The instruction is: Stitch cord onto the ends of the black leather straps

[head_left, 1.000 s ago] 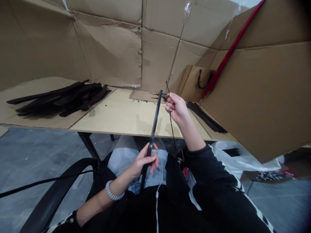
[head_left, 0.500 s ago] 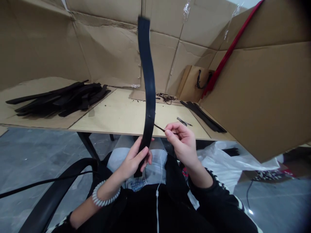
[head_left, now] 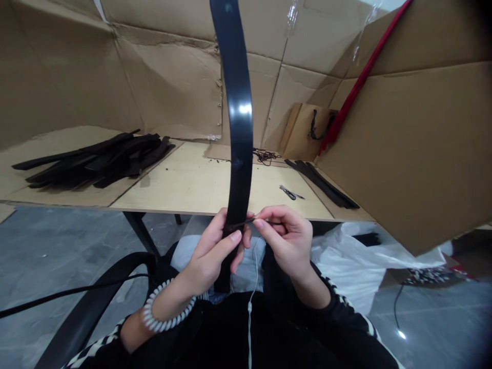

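Note:
A long, flat black strip (head_left: 240,138) stands nearly upright in front of me, slightly curved and shiny, its top cut off by the view's edge. My left hand (head_left: 215,251) is closed around its lower part, thumb on the near face. Between thumb and fingers, my right hand (head_left: 286,236) pinches a thin dark cord (head_left: 246,222) just right of the strip. The cord runs across the strip's face close to my left thumb. Whether it passes through the strip or around it, I cannot tell.
A heap of black strips (head_left: 96,160) lies on the table's left, and several more strips (head_left: 323,184) lie at right. Small snips (head_left: 288,192) rest on the table (head_left: 177,179). Behind are tangled cord (head_left: 265,156) and a paper bag (head_left: 303,130). Cardboard walls (head_left: 172,87) surround the table.
The strip has come closer and its top has risen out of view. My left hand now grips it beside the cord, and my right hand has moved slightly down and closer to the strip.

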The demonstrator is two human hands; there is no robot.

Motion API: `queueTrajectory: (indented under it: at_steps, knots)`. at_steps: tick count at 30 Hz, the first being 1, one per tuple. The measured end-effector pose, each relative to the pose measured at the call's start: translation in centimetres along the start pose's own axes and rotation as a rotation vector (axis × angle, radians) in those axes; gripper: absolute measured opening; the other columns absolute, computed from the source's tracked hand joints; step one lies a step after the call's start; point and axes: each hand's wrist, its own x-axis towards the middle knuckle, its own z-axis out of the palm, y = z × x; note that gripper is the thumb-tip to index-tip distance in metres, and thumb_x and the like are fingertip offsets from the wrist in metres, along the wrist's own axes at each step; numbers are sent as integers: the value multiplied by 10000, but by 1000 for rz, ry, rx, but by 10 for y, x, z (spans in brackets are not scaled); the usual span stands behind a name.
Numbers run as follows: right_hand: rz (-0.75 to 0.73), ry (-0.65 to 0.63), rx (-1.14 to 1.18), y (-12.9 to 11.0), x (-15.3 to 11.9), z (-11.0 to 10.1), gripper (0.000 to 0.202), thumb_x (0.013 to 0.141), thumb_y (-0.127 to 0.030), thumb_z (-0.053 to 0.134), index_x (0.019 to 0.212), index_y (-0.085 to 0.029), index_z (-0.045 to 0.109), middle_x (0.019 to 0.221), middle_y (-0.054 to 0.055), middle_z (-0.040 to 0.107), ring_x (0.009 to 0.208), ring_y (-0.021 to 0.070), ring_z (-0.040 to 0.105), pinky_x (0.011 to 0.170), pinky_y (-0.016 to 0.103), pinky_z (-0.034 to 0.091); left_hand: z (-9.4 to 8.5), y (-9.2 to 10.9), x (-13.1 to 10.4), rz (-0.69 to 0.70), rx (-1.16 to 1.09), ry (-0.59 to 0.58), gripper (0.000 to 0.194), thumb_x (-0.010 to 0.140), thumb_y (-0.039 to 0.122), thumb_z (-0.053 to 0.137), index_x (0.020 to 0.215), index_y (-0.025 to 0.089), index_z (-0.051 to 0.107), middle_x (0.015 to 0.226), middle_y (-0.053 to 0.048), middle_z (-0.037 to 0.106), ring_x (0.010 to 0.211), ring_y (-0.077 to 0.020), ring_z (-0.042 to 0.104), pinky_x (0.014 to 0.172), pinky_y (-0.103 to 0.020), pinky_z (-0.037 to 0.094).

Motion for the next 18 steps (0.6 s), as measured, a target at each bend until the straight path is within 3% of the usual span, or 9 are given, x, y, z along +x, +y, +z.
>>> queueTrajectory:
  at_steps: [4,8,16,18]
  knots:
    - [-98,72,-139,-3,-3,4,91,827,-139,711,854,-214,668,704,-31,674,464,38,529,393,127,408,3,1,2,35,20,66,277,928,388,591,1142,220,539,658,52,507,388,-34,447,362,-136,330]
    - [-157,88,-236,-4,-6,8,79,838,-164,712,869,-221,668,658,-39,650,417,44,451,351,167,351,3,1,0,20,30,126,290,980,456,466,1025,187,565,557,40,543,376,-64,474,383,-161,390]
    - [-312,45,-328,-8,-7,8,130,850,-137,701,924,-230,648,687,-37,697,489,83,552,456,222,478,7,5,1,54,32,232,304,933,465,553,875,173,618,604,23,591,363,-81,543,355,-177,416]
    - [-358,50,-377,-10,-6,7,122,847,-137,703,910,-227,649,684,-30,691,507,95,558,471,239,488,7,5,1,95,68,254,278,933,458,557,949,188,621,591,32,581,359,-87,543,343,-180,422]
